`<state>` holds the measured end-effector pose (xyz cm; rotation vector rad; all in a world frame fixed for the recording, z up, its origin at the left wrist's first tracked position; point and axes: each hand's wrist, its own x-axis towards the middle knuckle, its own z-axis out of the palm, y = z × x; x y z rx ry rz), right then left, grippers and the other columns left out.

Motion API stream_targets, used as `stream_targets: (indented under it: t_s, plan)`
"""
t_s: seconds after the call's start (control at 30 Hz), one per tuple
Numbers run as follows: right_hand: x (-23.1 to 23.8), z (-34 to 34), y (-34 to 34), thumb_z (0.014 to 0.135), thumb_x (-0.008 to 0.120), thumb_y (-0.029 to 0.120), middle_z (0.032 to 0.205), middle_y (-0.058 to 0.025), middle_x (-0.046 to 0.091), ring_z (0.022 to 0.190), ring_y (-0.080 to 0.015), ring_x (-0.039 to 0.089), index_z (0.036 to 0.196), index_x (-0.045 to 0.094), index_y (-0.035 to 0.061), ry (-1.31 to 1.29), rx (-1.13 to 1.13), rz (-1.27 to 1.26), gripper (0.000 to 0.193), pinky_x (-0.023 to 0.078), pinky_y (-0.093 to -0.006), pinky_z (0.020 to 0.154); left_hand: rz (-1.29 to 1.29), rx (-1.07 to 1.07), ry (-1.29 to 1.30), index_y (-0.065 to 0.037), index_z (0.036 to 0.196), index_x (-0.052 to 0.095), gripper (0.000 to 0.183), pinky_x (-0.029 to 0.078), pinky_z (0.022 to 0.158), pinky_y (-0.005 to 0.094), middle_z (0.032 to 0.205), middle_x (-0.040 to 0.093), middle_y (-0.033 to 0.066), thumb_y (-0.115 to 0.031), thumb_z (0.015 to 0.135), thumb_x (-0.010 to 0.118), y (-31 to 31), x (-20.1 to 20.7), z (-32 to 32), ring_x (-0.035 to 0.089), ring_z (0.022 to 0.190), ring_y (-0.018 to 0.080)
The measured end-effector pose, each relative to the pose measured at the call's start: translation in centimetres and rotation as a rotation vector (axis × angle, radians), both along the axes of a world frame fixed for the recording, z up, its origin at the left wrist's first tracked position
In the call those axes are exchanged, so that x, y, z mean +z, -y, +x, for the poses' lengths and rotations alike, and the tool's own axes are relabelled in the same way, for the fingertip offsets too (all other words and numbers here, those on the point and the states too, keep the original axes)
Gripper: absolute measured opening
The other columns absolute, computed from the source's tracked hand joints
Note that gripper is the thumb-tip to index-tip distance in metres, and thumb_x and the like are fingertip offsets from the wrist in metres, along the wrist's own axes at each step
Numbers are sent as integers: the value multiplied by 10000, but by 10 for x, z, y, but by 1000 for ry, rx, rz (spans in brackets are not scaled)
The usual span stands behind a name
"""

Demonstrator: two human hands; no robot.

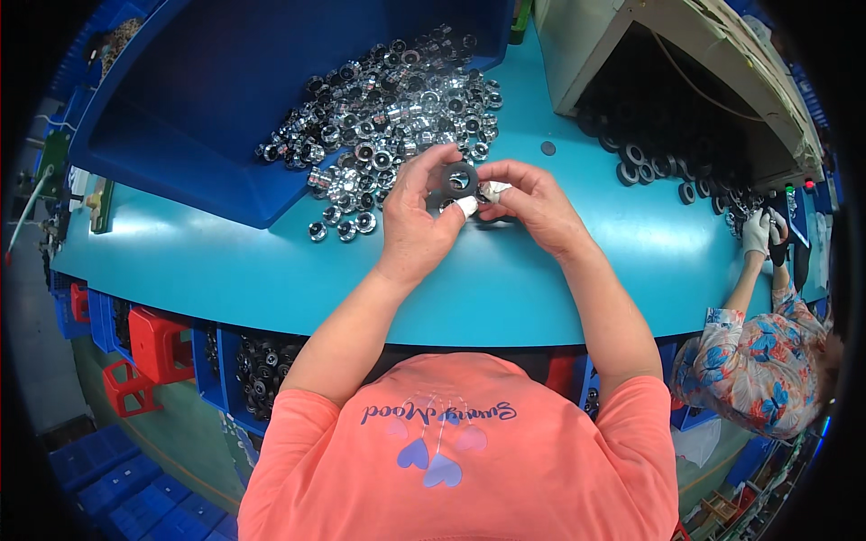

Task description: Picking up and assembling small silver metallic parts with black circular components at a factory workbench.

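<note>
A teal worktable forms the work surface, with its curved front edge toward the person. Above its centre, a black ring-shaped part is held between both hands. The left hand is closed around the ring's left side, its taped fingertip set at the lower rim. The right hand is pinched against the ring's right side, a taped fingertip touching it. Just behind the hands, a heap of shiny metal parts is spread from a tilted blue bin onto the table. At the right, black rings are piled under a beige housing. Further right, a co-worker's gloved hand is seen.
</note>
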<state>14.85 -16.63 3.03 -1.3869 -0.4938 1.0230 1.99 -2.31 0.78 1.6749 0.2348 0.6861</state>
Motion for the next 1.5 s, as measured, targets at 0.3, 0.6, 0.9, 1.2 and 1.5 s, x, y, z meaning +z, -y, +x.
stream_targets:
  t_s: [0.3, 0.6, 0.9, 1.2, 1.5]
  plan:
    - [-1, 3, 0, 911, 573, 32, 1109, -94, 671, 971, -156, 674, 1191, 654, -16, 77, -148, 95, 295, 575, -292, 878, -56, -44, -21, -21, 1410, 473, 700, 493, 1027, 347, 1298, 575, 140, 146, 759, 669, 3, 4, 0, 591, 1181, 200]
    - [2, 1, 0, 921, 613, 15, 1127, -101, 663, 989, -163, 669, 1189, 641, -30, 32, -126, 113, 273, 592, -301, 888, -233, -111, -11, -26, 1405, 482, 681, 513, 1018, 337, 1305, 573, 145, 151, 767, 641, 4, 9, 0, 599, 1186, 207]
    - [1, 1, 0, 934, 619, 25, 1121, -99, 666, 991, -161, 668, 1189, 640, -31, 31, -116, 118, 262, 593, -302, 884, -314, -128, 15, -19, 1388, 507, 660, 528, 1015, 322, 1316, 565, 117, 180, 772, 640, 3, 4, 1, 614, 1186, 199]
    - [0, 1, 1, 892, 673, 60, 1094, -43, 644, 911, -131, 649, 1119, 703, 37, 123, -107, 94, 230, 567, -274, 806, -304, -128, 9, 2, 1262, 623, 515, 557, 959, 314, 1251, 579, 86, 155, 772, 672, 1, 5, 1, 639, 1138, 204]
    - [-25, -10, -2, 843, 764, 79, 1060, -8, 564, 898, -106, 611, 1029, 735, 68, 348, -90, 128, 189, 513, -247, 764, 235, 12, 7, -42, 1242, 661, 542, 568, 876, 347, 1219, 572, 121, 129, 727, 667, 4, 6, 1, 644, 1038, 240]
